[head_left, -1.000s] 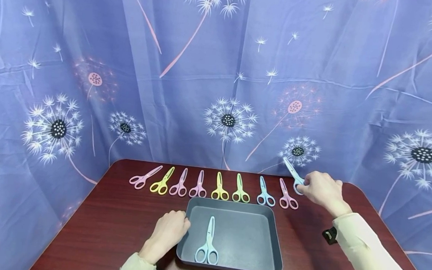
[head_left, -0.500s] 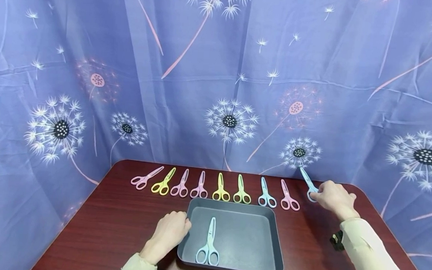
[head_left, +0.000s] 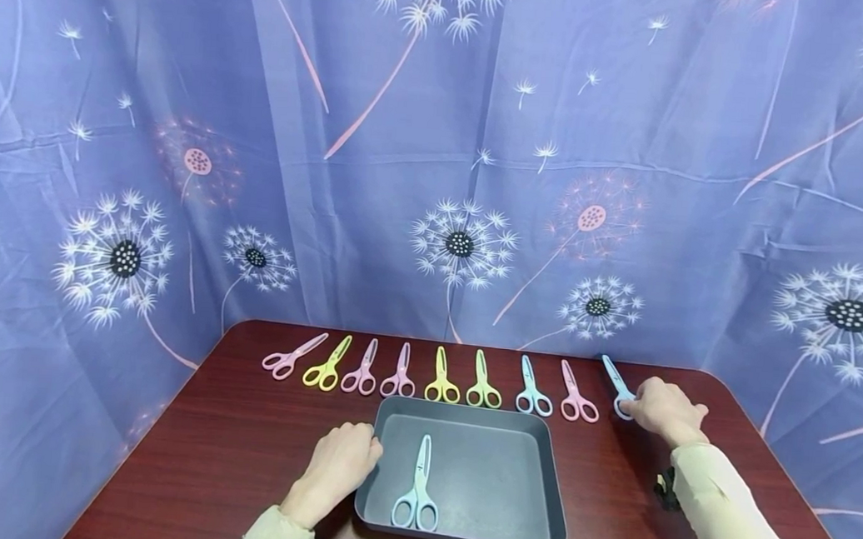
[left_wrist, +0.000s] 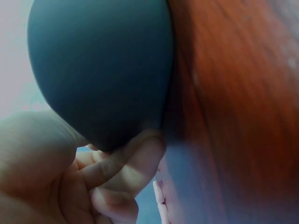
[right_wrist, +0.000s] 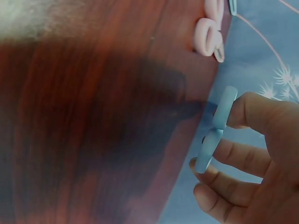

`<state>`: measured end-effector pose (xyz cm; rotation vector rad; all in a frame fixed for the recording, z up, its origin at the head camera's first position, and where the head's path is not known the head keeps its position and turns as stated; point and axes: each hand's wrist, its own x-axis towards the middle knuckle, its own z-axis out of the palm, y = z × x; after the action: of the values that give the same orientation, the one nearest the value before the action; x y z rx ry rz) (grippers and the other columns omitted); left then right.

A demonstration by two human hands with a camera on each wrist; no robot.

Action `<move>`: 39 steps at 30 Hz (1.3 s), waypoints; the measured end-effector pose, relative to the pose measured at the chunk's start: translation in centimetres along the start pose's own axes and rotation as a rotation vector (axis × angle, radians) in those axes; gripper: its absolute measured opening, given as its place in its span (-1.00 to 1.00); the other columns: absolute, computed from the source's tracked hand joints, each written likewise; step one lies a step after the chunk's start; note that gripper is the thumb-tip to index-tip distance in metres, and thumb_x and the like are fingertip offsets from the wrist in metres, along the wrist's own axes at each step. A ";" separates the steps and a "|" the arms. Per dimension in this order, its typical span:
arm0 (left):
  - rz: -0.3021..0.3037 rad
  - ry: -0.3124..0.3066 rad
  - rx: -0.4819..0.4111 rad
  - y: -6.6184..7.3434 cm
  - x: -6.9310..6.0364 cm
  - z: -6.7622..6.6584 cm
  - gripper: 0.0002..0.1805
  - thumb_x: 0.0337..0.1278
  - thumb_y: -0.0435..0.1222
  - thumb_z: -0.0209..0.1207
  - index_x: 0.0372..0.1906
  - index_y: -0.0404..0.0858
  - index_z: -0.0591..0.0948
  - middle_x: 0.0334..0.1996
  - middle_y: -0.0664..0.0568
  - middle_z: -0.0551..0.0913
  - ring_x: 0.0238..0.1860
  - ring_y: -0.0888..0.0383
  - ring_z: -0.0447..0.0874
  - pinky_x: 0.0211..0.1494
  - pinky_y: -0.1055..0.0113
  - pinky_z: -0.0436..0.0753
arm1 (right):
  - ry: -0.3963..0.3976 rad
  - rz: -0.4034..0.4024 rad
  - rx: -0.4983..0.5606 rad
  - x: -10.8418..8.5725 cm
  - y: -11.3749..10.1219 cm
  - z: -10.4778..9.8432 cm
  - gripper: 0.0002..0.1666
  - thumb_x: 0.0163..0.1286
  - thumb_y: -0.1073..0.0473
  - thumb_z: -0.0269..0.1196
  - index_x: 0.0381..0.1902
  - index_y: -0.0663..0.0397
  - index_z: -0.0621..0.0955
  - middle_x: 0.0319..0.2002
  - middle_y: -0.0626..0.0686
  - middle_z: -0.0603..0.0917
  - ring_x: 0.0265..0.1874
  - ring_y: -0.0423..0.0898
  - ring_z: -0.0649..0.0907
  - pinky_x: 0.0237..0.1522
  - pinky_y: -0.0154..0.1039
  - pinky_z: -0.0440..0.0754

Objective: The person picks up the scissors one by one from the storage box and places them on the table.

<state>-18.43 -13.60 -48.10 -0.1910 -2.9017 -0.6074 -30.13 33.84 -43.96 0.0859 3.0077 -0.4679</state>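
My right hand (head_left: 668, 411) pinches the handles of a pair of blue scissors (head_left: 615, 379) at the right end of a row on the table. In the right wrist view its blue handle loops (right_wrist: 224, 109) sit between thumb and fingers; the blades are hidden there. My left hand (head_left: 341, 464) grips the left rim of a grey tray (head_left: 492, 482), fingers curled against its outer wall in the left wrist view. Inside the tray, toward its left, lie light blue scissors (head_left: 416, 496), tips pointing away. Pink scissors (head_left: 573, 395) lie just left of the right hand's pair.
Behind the tray runs a row of scissors: blue ones (head_left: 528, 386), yellow-green ones (head_left: 480, 380), yellow ones (head_left: 440, 377) and several more pink and yellow pairs leftward. A dark red wooden table (head_left: 240, 431) bears everything. A dandelion-patterned curtain (head_left: 374, 232) hangs behind its far edge.
My right hand has moved right, then down to the table, bringing the blue scissors to the row's right end. The left hand stays on the tray. The view has shifted slightly.
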 end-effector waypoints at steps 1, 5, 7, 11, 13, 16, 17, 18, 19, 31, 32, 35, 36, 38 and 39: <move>0.001 0.001 -0.001 0.0 0.0 0.0 -0.74 0.09 -0.30 0.13 -0.67 -0.18 0.47 -0.74 0.06 0.40 -0.68 0.01 0.46 -0.59 0.09 0.43 | -0.003 0.003 0.001 0.1 0.1 0.2 -0.64 0.18 -0.04 0.27 -0.66 0.02 0.51 -0.61 0.07 0.49 -0.41 0.09 0.53 -0.14 0.49 0.11; 0.001 0.000 -0.006 0.1 0.1 -0.1 -0.74 0.08 -0.30 0.13 -0.68 -0.17 0.46 -0.75 0.06 0.39 -0.68 0.01 0.46 -0.58 0.09 0.43 | -0.013 0.017 -0.002 0.3 0.2 0.7 -0.64 0.20 -0.06 0.27 -0.63 0.03 0.51 -0.58 0.10 0.50 -0.36 0.13 0.54 -0.12 0.51 0.11; -0.001 -0.003 -0.007 0.1 0.0 -0.2 -0.74 0.08 -0.30 0.13 -0.68 -0.17 0.46 -0.75 0.06 0.39 -0.68 0.02 0.45 -0.58 0.09 0.42 | -0.015 0.027 -0.008 0.4 0.2 0.8 -0.63 0.21 -0.07 0.27 -0.61 0.05 0.52 -0.55 0.12 0.51 -0.32 0.17 0.55 -0.11 0.50 0.13; -0.009 -0.009 -0.009 0.1 0.0 -0.2 -0.74 0.08 -0.30 0.14 -0.68 -0.18 0.46 -0.75 0.07 0.38 -0.69 0.03 0.44 -0.59 0.10 0.41 | -0.018 0.052 -0.019 0.7 0.1 1.0 -0.62 0.21 -0.07 0.28 -0.58 0.08 0.51 -0.51 0.16 0.52 -0.27 0.23 0.54 -0.11 0.47 0.16; -0.014 -0.014 -0.008 0.1 0.0 -0.2 -0.74 0.09 -0.30 0.14 -0.68 -0.18 0.47 -0.75 0.07 0.37 -0.69 0.04 0.42 -0.59 0.11 0.41 | -0.023 0.066 -0.024 0.8 0.2 1.0 -0.62 0.21 -0.07 0.29 -0.57 0.09 0.51 -0.49 0.18 0.52 -0.26 0.24 0.54 -0.10 0.46 0.16; -0.017 -0.020 -0.006 0.0 -0.1 -0.1 -0.74 0.09 -0.30 0.13 -0.67 -0.18 0.47 -0.76 0.08 0.37 -0.69 0.05 0.41 -0.59 0.11 0.41 | -0.031 0.080 -0.029 0.9 0.2 1.0 -0.62 0.20 -0.07 0.30 -0.53 0.11 0.51 -0.46 0.21 0.53 -0.23 0.27 0.53 -0.09 0.46 0.16; -0.017 -0.019 -0.005 0.0 0.0 -0.1 -0.74 0.09 -0.30 0.13 -0.67 -0.18 0.47 -0.76 0.08 0.37 -0.69 0.05 0.41 -0.59 0.11 0.41 | -0.032 0.083 -0.030 0.9 0.3 1.0 -0.62 0.20 -0.07 0.30 -0.52 0.12 0.51 -0.46 0.22 0.53 -0.23 0.28 0.53 -0.09 0.46 0.16; -0.016 -0.019 -0.005 0.0 0.0 -0.1 -0.74 0.09 -0.30 0.13 -0.67 -0.17 0.47 -0.76 0.08 0.37 -0.69 0.06 0.41 -0.59 0.12 0.41 | -0.032 0.086 -0.031 1.0 0.3 0.9 -0.62 0.19 -0.07 0.30 -0.51 0.13 0.51 -0.45 0.23 0.53 -0.22 0.29 0.53 -0.09 0.47 0.16; -0.015 -0.020 -0.008 0.0 0.0 -0.1 -0.74 0.09 -0.31 0.13 -0.68 -0.17 0.47 -0.76 0.08 0.37 -0.70 0.06 0.41 -0.59 0.12 0.41 | -0.033 0.085 -0.030 1.0 0.3 0.9 -0.61 0.19 -0.07 0.30 -0.50 0.14 0.51 -0.44 0.25 0.53 -0.22 0.31 0.53 -0.09 0.47 0.16; -0.001 -0.007 -0.007 0.1 0.0 -0.3 -0.74 0.08 -0.31 0.13 -0.68 -0.18 0.47 -0.76 0.08 0.37 -0.70 0.06 0.42 -0.60 0.13 0.41 | -0.036 0.118 -0.039 0.9 0.0 1.2 -0.64 0.21 -0.01 0.30 -0.44 0.19 0.51 -0.33 0.37 0.52 -0.10 0.43 0.45 -0.06 0.49 0.17; -0.004 -0.013 -0.011 0.2 0.0 -0.3 -0.74 0.08 -0.31 0.12 -0.68 -0.17 0.46 -0.76 0.09 0.36 -0.70 0.08 0.40 -0.60 0.14 0.41 | -0.035 0.119 -0.039 1.0 0.0 1.3 -0.64 0.20 -0.01 0.30 -0.44 0.19 0.51 -0.32 0.38 0.52 -0.09 0.44 0.43 -0.06 0.49 0.17; -0.011 -0.029 -0.018 0.2 -0.1 -0.3 -0.73 0.10 -0.32 0.12 -0.68 -0.16 0.46 -0.76 0.10 0.35 -0.71 0.11 0.37 -0.61 0.17 0.39 | -0.031 0.121 -0.036 1.0 0.0 1.4 -0.64 0.20 -0.01 0.29 -0.42 0.21 0.52 -0.27 0.42 0.52 -0.07 0.45 0.42 -0.07 0.49 0.18; -0.013 -0.032 -0.020 0.2 -0.1 -0.3 -0.72 0.11 -0.32 0.12 -0.68 -0.17 0.46 -0.77 0.10 0.35 -0.71 0.11 0.36 -0.61 0.17 0.38 | -0.032 0.122 -0.036 1.0 0.0 1.5 -0.63 0.19 -0.02 0.29 -0.41 0.21 0.52 -0.26 0.43 0.52 -0.07 0.46 0.42 -0.08 0.48 0.19; -0.011 -0.030 -0.016 0.2 0.0 -0.2 -0.72 0.12 -0.32 0.12 -0.68 -0.17 0.46 -0.77 0.10 0.35 -0.72 0.12 0.36 -0.62 0.17 0.38 | -0.035 0.124 -0.035 1.1 0.1 1.6 -0.62 0.19 -0.02 0.29 -0.40 0.22 0.52 -0.26 0.43 0.52 -0.08 0.46 0.42 -0.09 0.48 0.20; -0.009 -0.027 -0.013 0.2 0.0 -0.2 -0.72 0.12 -0.31 0.13 -0.68 -0.17 0.46 -0.77 0.10 0.36 -0.72 0.11 0.37 -0.62 0.17 0.38 | -0.037 0.125 -0.035 1.1 0.2 1.6 -0.61 0.20 -0.03 0.29 -0.40 0.22 0.52 -0.27 0.42 0.52 -0.08 0.46 0.42 -0.09 0.47 0.20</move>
<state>-18.34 -13.51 -47.84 -0.1900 -2.9268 -0.6306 -31.08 33.55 -45.62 0.2586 2.9501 -0.3998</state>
